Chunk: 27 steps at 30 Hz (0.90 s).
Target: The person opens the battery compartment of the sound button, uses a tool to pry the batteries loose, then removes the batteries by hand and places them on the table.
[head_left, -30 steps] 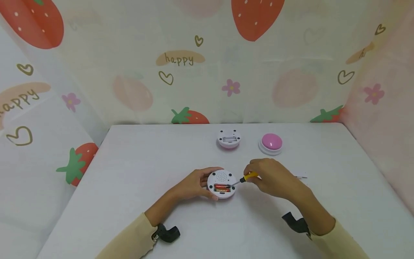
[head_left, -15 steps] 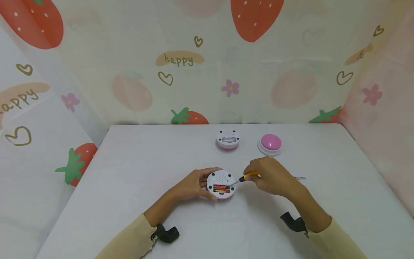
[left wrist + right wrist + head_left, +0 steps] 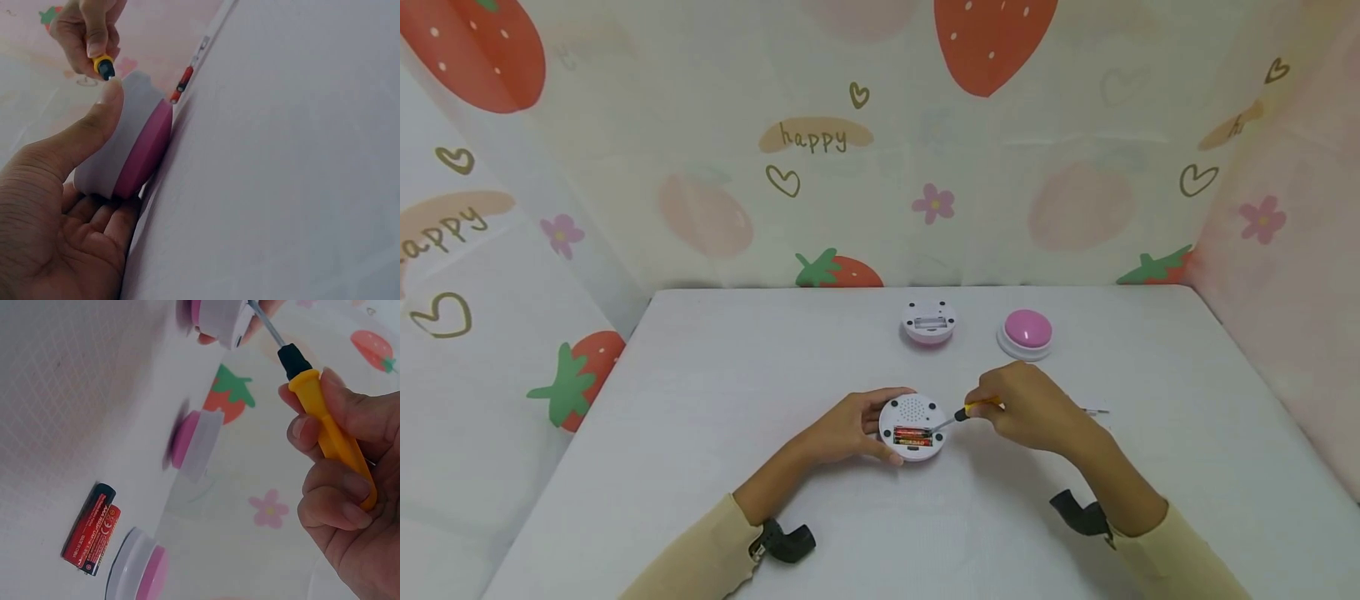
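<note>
My left hand (image 3: 848, 429) holds a round button device (image 3: 914, 407) pink side down, thumb on the near edge and fingers around the far side. Its white base faces up, and red batteries (image 3: 913, 437) lie side by side in the uncovered compartment. In my right hand (image 3: 1030, 406) is a screwdriver (image 3: 332, 431) with a yellow handle, gripped by curled fingers and thumb. The metal shaft (image 3: 945, 424) slants down to the right end of the compartment. Whether its tip touches a battery or the casing cannot be made out.
Farther back, a second button device (image 3: 929, 323) lies upside down with its compartment uncovered; right of it, another device (image 3: 1027, 332) stands pink side up. Two loose AAA batteries (image 3: 91, 529) rest on the white table (image 3: 737, 350). A small metallic item (image 3: 1097, 411) shows behind my right wrist.
My right wrist has shifted very slightly left and away from me, with the screwdriver still at the compartment. My left hand and the device stay practically still.
</note>
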Motion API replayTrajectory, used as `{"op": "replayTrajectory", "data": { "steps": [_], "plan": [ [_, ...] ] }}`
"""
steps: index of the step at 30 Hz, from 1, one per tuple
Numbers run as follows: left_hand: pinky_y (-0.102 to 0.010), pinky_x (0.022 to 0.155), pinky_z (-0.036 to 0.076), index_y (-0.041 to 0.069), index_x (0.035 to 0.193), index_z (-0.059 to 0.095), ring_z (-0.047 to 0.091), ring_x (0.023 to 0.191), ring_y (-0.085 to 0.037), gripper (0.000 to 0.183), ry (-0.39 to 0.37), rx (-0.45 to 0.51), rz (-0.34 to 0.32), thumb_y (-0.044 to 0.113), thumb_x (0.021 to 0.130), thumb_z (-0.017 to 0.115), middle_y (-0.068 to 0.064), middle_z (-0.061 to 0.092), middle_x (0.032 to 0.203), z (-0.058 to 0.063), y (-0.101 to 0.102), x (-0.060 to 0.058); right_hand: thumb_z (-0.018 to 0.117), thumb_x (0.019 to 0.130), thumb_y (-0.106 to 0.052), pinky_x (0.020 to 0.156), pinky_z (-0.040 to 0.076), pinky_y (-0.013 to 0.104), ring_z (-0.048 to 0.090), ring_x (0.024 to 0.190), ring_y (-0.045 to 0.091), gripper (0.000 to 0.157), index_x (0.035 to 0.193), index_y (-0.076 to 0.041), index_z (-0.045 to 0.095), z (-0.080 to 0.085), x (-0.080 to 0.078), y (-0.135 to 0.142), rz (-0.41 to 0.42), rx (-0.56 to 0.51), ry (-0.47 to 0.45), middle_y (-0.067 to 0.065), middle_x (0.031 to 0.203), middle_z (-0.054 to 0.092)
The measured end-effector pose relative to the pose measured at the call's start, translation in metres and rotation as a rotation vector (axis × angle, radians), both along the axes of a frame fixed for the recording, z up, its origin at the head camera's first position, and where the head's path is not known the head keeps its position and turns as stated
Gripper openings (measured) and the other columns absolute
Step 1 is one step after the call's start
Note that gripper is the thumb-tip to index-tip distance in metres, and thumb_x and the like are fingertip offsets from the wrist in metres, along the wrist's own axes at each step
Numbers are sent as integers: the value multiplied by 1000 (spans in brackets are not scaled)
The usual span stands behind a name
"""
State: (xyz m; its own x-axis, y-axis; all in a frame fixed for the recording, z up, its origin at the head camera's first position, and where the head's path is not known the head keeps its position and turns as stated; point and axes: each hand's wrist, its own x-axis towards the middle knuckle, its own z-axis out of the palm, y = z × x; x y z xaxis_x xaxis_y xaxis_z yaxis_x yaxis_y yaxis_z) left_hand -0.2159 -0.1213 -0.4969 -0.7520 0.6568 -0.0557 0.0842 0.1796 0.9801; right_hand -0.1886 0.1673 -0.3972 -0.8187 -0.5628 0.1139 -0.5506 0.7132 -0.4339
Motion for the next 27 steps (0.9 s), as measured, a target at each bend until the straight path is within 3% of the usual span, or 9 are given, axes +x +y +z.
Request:
{"op": "replayTrajectory", "data": {
  "steps": [10,27],
  "plan": [
    [-27,102,50,13,152,47,55,131,-21,93,-4,7,1,-1,71,90,-5,51,149,0,0,0,78,88,-8,70,56,29,69,86,17,12,99,-7,82,2,-1,3,13,-11,-7,-3,89,76],
    [-28,104,49,10,150,48,55,130,-21,94,-5,54,-11,-7,68,90,-7,53,147,2,1,0,76,90,-11,60,50,25,64,77,12,9,96,-8,82,1,-2,3,-22,-8,-40,-2,88,77]
  ]
}}
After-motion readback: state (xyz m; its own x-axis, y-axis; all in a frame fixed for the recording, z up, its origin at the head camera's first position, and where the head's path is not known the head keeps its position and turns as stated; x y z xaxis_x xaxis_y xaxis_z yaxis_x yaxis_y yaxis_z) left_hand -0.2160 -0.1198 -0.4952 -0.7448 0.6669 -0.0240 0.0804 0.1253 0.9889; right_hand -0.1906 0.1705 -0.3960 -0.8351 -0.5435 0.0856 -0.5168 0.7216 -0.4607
